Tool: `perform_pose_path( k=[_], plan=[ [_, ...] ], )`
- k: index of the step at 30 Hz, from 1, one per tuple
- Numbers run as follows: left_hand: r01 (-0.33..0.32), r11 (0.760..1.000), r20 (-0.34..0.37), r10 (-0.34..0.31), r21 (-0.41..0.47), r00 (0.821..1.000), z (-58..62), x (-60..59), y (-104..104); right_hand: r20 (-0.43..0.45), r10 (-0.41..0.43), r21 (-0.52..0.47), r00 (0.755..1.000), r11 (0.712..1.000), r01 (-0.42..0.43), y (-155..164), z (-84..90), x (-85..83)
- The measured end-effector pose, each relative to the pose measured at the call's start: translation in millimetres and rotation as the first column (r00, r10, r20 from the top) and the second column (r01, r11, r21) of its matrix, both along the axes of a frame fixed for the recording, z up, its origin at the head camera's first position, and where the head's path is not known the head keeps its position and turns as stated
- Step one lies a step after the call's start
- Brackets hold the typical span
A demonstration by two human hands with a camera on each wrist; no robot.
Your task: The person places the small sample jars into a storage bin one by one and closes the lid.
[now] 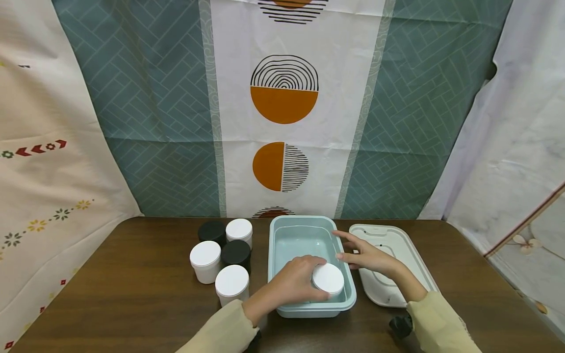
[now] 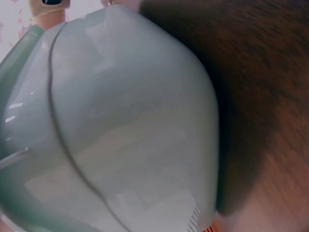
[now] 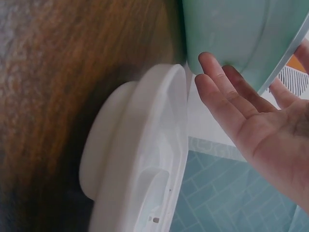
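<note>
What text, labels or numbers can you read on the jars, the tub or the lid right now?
None can be read.
White jar in the left hand: plain lid, no label showing.
Jars beside the tub: plain black and white lids.
Blue tub and white lid: no print.
Backdrop cloth: patterns only, no words.

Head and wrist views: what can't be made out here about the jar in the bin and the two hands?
- White jar: head view shows only its lid; the left hand and the bin wall hide its body.
- Left wrist view: the bin's outer wall fills the frame; hand and jar unseen.
- Right hand: right wrist view cuts its fingertips behind the bin's rim.
- White lid: forearm covers its middle in the head view.
</note>
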State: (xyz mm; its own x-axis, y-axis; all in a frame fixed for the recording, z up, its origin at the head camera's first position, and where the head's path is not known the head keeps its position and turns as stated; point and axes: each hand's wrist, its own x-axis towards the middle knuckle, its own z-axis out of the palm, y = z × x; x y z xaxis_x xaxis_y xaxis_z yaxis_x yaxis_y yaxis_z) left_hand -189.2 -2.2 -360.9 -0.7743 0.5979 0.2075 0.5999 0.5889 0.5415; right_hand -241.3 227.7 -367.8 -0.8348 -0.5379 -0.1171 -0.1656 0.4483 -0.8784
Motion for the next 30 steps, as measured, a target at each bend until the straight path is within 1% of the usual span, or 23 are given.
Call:
perform_pose_path(
  k=[5, 12, 19, 22, 24, 27, 30],
  plan=[
    [0.013, 1.0, 0.041, -0.012, -0.027, 0.999, 5.4, 1.6, -1.3, -0.001, -0.013, 0.005, 1.0, 1.0, 0.013, -0.1, -0.5, -0.5],
    [0.048, 0.997, 0.051, -0.045, -0.056, 0.998, 7.5, 1.1, -3.1, 0.002, -0.01, 0.002, 1.0, 1.0, 0.01, -0.2, -0.4, -0.3],
    [0.086, 0.992, 0.083, -0.079, -0.088, 0.993, 11.1, -0.2, -5.5, -0.003, -0.011, 0.002, 1.0, 1.0, 0.011, -0.5, 0.0, 0.0],
    [0.099, 0.992, 0.108, -0.09, -0.08, 0.99, 12.1, -0.2, -7.5, -0.009, -0.008, 0.006, 1.0, 1.0, 0.008, -0.6, 0.4, 0.0],
    [0.104, 0.993, 0.138, -0.094, -0.063, 0.986, 12.7, 0.0, -10.1, -0.014, -0.007, 0.01, 1.0, 1.0, 0.007, -0.8, 0.7, 0.0],
    [0.103, 0.995, 0.187, -0.098, -0.016, 0.977, 14.9, 0.1, -16.0, -0.019, -0.003, 0.01, 1.0, 1.0, 0.003, -1.1, 0.7, -0.2],
    [0.094, 0.995, 0.217, -0.101, 0.042, 0.971, 18.5, 0.5, -24.2, -0.021, -0.001, 0.005, 1.0, 1.0, 0.001, -1.2, 0.5, -0.2]
  ],
)
